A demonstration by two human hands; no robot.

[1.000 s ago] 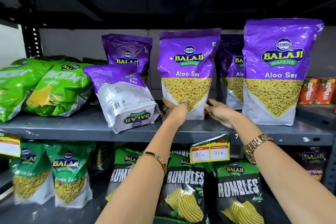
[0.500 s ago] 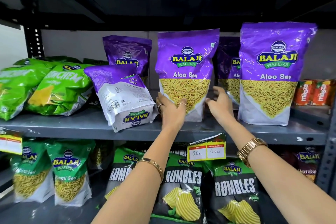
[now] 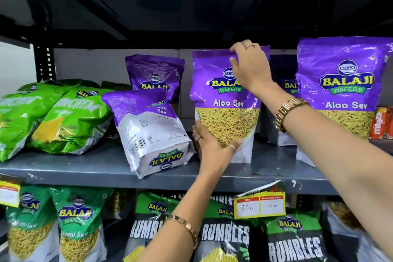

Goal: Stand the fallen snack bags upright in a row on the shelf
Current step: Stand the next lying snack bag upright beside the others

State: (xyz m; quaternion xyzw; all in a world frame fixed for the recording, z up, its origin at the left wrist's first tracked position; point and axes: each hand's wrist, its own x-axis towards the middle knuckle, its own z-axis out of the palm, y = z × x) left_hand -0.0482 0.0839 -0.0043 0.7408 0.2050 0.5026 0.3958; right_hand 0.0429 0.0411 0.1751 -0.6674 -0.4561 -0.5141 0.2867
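A purple Aloo Sev bag (image 3: pixel 221 110) stands upright in the middle of the grey shelf (image 3: pixel 106 166). My left hand (image 3: pixel 212 144) presses against its lower left corner. My right hand (image 3: pixel 248 66) pinches its top edge. Left of it, another purple bag (image 3: pixel 148 132) lies tipped over, upside down with its back showing. One more purple bag (image 3: pixel 154 72) stands behind that. A large upright purple bag (image 3: pixel 344 95) is at the right, with a further one (image 3: pixel 282 83) partly hidden behind my right wrist.
Green snack bags (image 3: pixel 53 117) lie slumped at the shelf's left end. Orange packets (image 3: pixel 382 123) sit at the far right. The lower shelf holds green sev bags (image 3: pixel 74 225) and black Rumbles bags (image 3: pixel 225 238). A price tag (image 3: pixel 259 204) hangs on the shelf edge.
My right hand rose from the middle bag's lower right side to its top edge. My left hand stayed at the bag's lower left. The camera moved closer.
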